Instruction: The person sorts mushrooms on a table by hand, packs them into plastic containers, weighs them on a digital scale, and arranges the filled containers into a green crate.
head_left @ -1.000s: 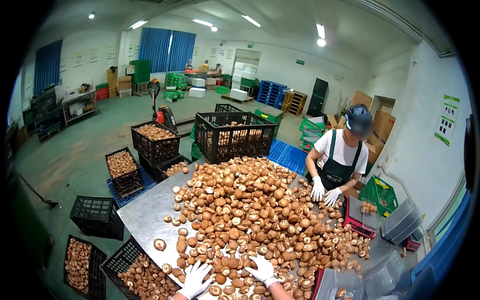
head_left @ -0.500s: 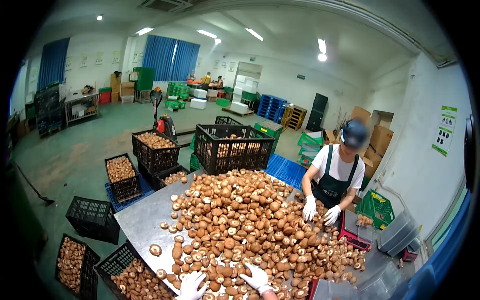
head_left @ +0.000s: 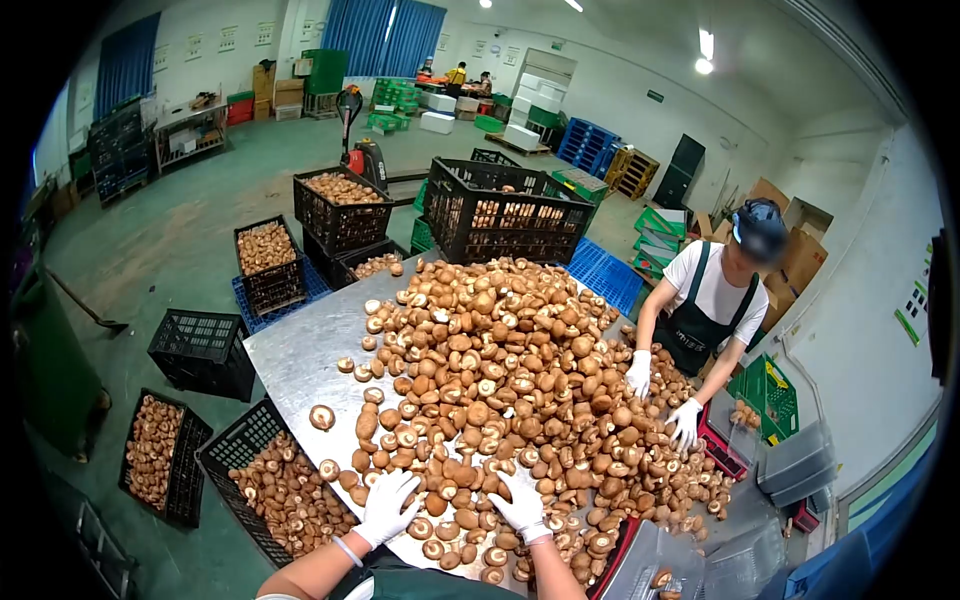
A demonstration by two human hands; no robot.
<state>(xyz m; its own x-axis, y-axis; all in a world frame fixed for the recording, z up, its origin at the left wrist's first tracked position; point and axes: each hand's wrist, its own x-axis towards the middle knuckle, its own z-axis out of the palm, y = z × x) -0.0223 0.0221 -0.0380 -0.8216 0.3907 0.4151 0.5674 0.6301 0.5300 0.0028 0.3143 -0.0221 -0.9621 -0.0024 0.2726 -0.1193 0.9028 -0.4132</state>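
Observation:
A large heap of brown shiitake mushrooms (head_left: 500, 370) covers most of the metal table (head_left: 290, 345). Both of my hands wear white gloves and lie low at the near edge of the heap. My left hand (head_left: 387, 508) has its fingers spread beside a few mushrooms, over the bare metal. Touching the near mushrooms, my right hand (head_left: 521, 503) is also open, with its fingers apart. Several loose mushrooms lie between the two hands. Neither palm can be seen.
Across the heap a co-worker in a dark apron (head_left: 700, 320) has gloved hands at the mushrooms. A black crate of mushrooms (head_left: 230, 460) stands by the table's left edge, another crate (head_left: 510, 215) behind. Clear plastic boxes (head_left: 655, 565) and a red scale (head_left: 722, 450) are at right.
My view has tipped downward, so more of my forearms shows. Both hands stay open at the heap's near edge. The co-worker's hands have spread farther apart.

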